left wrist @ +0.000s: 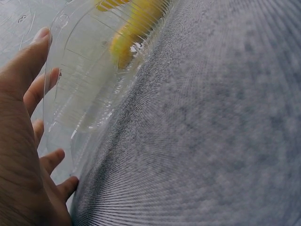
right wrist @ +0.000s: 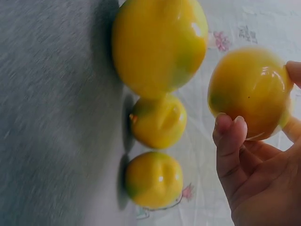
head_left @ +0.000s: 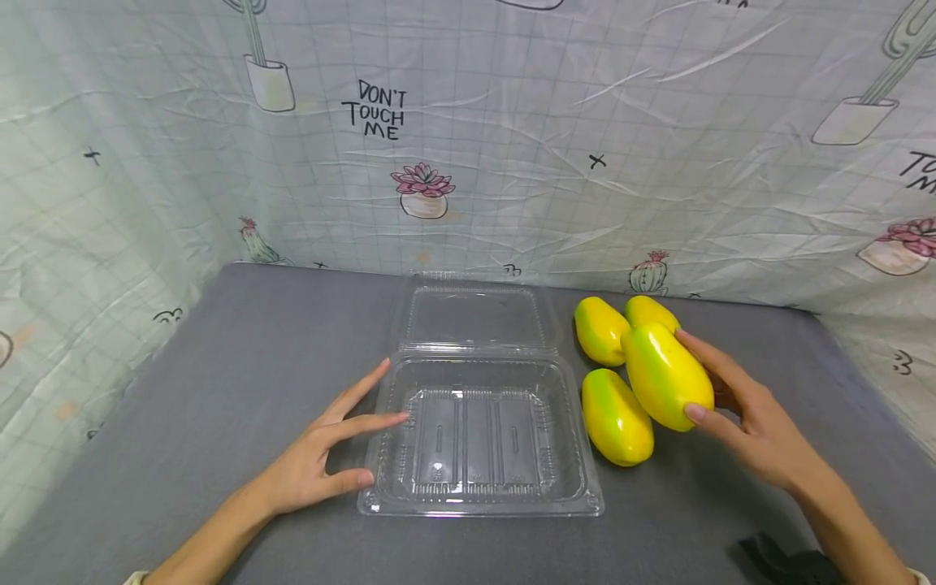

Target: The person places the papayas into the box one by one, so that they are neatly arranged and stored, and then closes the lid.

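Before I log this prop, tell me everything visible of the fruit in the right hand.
The held fruit is a plump oval, narrower at its far end, mostly yellow with a green streak; its skin looks smooth and glossy. Whether real or imitation, I cannot tell. It is raised above the grey table, far end angled leftward, right of the clear container. The right hand pinches it, thumb on its near end.

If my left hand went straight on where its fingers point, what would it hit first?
Your left hand would likely meet the clear plastic container first, at its left side; whether they touch now is hard to tell.
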`<action>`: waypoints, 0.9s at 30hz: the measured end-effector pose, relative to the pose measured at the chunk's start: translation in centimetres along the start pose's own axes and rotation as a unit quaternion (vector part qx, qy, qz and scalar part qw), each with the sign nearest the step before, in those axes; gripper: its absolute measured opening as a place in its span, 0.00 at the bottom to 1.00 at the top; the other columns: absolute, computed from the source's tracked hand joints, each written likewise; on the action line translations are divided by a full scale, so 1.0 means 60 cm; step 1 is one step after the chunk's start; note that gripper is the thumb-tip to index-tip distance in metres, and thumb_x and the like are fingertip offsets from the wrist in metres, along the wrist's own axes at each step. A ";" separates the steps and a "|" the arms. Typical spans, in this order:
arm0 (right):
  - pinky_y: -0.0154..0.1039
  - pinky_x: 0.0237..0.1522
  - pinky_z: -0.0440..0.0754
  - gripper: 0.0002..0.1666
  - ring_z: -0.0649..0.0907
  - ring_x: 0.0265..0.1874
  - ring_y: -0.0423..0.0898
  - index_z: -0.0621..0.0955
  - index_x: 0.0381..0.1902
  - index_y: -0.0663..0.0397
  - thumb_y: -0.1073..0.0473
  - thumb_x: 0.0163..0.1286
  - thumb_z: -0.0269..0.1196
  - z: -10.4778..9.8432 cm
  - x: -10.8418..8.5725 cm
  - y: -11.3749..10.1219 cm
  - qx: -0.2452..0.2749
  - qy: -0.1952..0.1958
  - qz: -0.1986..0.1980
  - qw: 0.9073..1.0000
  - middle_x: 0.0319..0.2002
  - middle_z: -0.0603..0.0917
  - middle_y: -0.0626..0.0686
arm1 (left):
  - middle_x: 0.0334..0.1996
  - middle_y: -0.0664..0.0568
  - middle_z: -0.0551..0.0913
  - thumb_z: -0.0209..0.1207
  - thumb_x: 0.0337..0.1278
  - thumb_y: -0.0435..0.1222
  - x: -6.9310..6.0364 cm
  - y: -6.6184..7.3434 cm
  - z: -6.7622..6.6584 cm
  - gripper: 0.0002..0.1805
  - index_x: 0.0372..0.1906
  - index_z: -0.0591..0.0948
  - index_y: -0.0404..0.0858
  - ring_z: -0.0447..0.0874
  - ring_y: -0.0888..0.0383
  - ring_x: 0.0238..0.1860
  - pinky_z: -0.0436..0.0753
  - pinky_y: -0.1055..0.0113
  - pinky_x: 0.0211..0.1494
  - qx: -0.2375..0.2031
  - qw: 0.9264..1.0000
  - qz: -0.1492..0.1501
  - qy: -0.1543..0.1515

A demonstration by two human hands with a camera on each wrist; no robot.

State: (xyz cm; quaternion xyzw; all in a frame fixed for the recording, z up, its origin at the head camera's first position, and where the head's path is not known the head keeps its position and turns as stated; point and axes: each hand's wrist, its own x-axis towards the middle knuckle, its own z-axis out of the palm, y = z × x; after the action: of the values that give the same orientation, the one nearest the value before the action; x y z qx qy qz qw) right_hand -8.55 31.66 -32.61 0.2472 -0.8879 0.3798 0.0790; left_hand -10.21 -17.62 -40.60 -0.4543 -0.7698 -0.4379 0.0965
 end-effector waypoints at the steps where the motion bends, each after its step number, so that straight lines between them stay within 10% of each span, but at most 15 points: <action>1: 0.22 0.46 0.72 0.47 0.76 0.48 0.37 0.56 0.75 0.51 0.77 0.61 0.59 0.002 0.003 -0.002 0.000 -0.001 -0.005 1.000 0.68 0.64 0.45 | 0.72 0.31 0.49 0.56 0.61 0.57 0.000 0.000 0.000 0.32 0.63 0.75 0.41 0.47 0.35 0.71 0.55 0.46 0.66 0.000 1.000 0.000 0.000; 27: 0.30 0.36 0.77 0.53 0.78 0.36 0.39 0.59 0.73 0.59 0.74 0.50 0.68 0.057 0.061 -0.055 -0.011 0.008 -0.127 0.992 0.60 0.73 0.53 | 0.72 0.32 0.49 0.56 0.61 0.57 -0.001 -0.001 0.003 0.32 0.63 0.75 0.41 0.47 0.36 0.71 0.58 0.43 0.65 -0.005 1.000 -0.002 -0.004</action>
State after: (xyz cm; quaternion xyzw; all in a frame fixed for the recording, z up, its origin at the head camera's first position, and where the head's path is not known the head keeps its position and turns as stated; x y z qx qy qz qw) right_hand -9.91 25.90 -31.73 0.3535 -0.8529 0.3591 0.1367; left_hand -10.19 -17.53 -40.80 -0.4549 -0.7691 -0.4397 0.0901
